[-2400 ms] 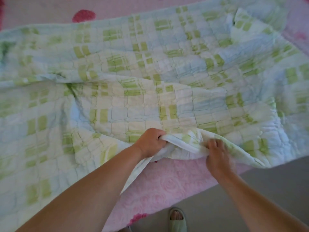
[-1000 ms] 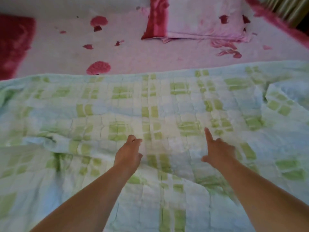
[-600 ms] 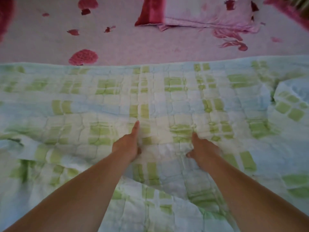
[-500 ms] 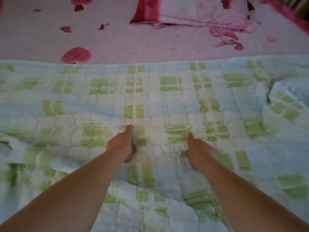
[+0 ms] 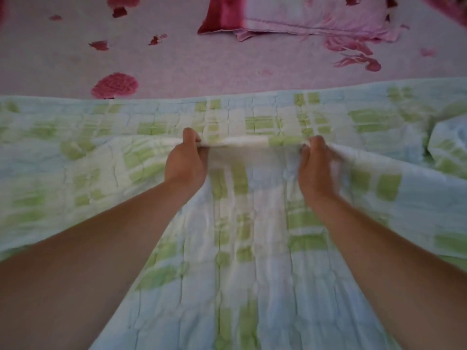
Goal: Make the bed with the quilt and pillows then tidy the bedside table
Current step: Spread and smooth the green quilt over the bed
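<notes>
Gripping a raised quilt [image 5: 242, 248] fold, left hand [image 5: 185, 160] and right hand [image 5: 314, 168].

The quilt [image 5: 252, 248] is soft cloth. It looks puffy and is stitched into little squares, so its top is bumpy and wrinkly. It looks dull and matt. The sheet [image 5: 202, 59] under it is pink cloth with red flowers printed on it. It lies flat, looks quite smooth, and is matt too. The pillow [image 5: 316, 13] has a thin cloth cover with soft creases and a flat stitched edge. It is also matt.
</notes>
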### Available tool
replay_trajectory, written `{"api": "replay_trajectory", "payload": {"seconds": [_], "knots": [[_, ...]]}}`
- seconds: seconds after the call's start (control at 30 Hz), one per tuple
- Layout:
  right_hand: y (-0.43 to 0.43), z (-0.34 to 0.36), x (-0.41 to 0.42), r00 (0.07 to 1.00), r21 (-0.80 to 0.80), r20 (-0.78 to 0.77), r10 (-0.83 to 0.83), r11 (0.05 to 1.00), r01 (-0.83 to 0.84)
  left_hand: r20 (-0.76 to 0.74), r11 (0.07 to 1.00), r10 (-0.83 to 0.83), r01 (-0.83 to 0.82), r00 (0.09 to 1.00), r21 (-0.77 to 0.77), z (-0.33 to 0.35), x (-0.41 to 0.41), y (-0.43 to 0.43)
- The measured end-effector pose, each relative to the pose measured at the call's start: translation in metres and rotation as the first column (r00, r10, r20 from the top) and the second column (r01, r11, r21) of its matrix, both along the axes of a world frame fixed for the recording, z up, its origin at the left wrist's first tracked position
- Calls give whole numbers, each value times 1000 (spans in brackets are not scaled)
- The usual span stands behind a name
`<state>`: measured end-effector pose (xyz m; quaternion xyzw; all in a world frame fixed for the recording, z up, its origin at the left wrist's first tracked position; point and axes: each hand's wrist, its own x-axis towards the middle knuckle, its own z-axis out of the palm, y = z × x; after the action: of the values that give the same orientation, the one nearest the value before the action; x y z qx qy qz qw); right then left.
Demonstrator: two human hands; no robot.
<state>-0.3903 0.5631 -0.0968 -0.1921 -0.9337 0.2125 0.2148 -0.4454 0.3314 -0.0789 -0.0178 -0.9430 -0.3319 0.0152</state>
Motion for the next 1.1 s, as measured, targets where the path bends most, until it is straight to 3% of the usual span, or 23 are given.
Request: {"api": "replay_trajectory", "payload": {"seconds": [0.03,0.1,0.17,0.23,0.27,0.33,0.47,0.6,0.73,0.93,1.1], "knots": [[4,1,-12,998,18,47,30,999,-31,25,1000,-17,16,1000,7,-3,-4,2],[8,-8,-25,941,-2,312,130,991,-136,158,992,-119,125,980,-31,-19,-9,3],[5,-32,-21,748,-72,627,216,973,-221,367,953,-189,260,911,-153,-42,-4,2],[0,-62,-6,571,4,794,207,939,-345,537,867,-170,385,826,-318,-65,11,0],[-1,-71,-1,531,16,824,199,928,-372,578,825,-153,426,801,-372,-73,18,-1],[-3,-79,0,520,-2,830,203,933,-361,573,800,-147,438,806,-411,-85,31,-2],[-8,-69,-5,478,-28,859,186,948,-318,442,854,-172,357,881,-380,-84,52,-1],[-34,-54,23,576,-88,788,215,967,-240,328,816,-296,416,897,-401,-71,106,4],[-81,-41,102,633,-177,676,378,916,-359,360,712,-459,578,813,-398,-64,177,-9],[-92,-40,241,459,-214,781,424,871,-442,629,602,-485,754,607,-263,-54,286,-42],[-85,-22,322,310,-279,839,447,843,-460,763,543,-462,825,452,-160,-32,350,-55]]}}
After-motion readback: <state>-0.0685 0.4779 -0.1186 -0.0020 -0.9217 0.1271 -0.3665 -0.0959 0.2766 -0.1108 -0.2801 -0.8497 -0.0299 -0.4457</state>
